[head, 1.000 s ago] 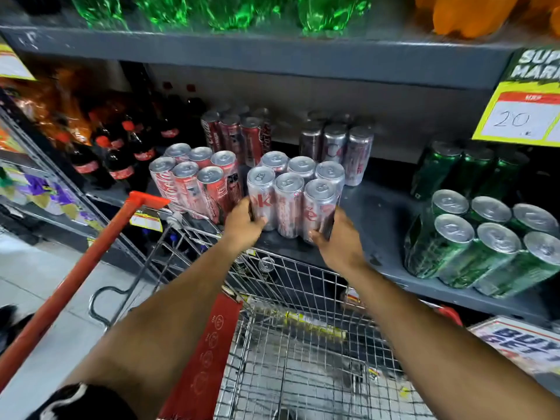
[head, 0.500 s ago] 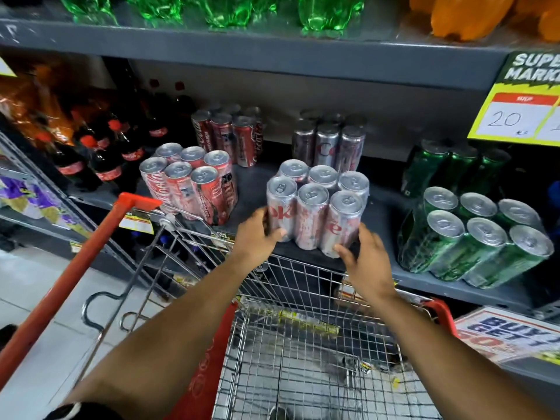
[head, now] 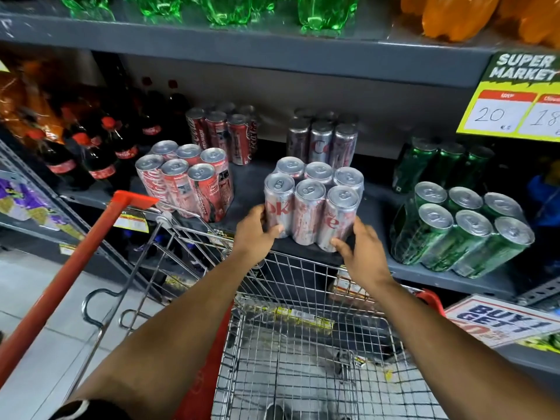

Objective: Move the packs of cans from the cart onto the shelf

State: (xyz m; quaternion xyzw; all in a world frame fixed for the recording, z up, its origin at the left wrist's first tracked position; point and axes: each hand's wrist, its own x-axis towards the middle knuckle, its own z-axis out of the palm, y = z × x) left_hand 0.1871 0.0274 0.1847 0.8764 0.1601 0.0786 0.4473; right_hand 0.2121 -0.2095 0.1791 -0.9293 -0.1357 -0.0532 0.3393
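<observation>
The silver six-pack (head: 312, 204) holds six slim cans in two rows of three, upright, tops facing up, its long side running left to right along the front edge of the shelf (head: 251, 189), on which it stands. Both hands have hold of it low down: the left hand (head: 257, 231) is curled round the lower left corner with the thumb across the front of the left can, and the right hand (head: 360, 253) presses against the lower right corner with fingers spread and the thumb on the right can's base. Both forearms reach forward over the cart (head: 291, 344), whose wire basket appears empty.

Behind it stands a second silver pack (head: 322, 140), three cans showing in front. To the left are two red packs: a front one (head: 185, 180) of six and one behind it (head: 224, 131). To the right are two green packs, the nearer (head: 463, 228) showing six tops and leaning, the other (head: 439, 162) behind. Dark cola bottles (head: 88, 156) fill the shelf's left end.
</observation>
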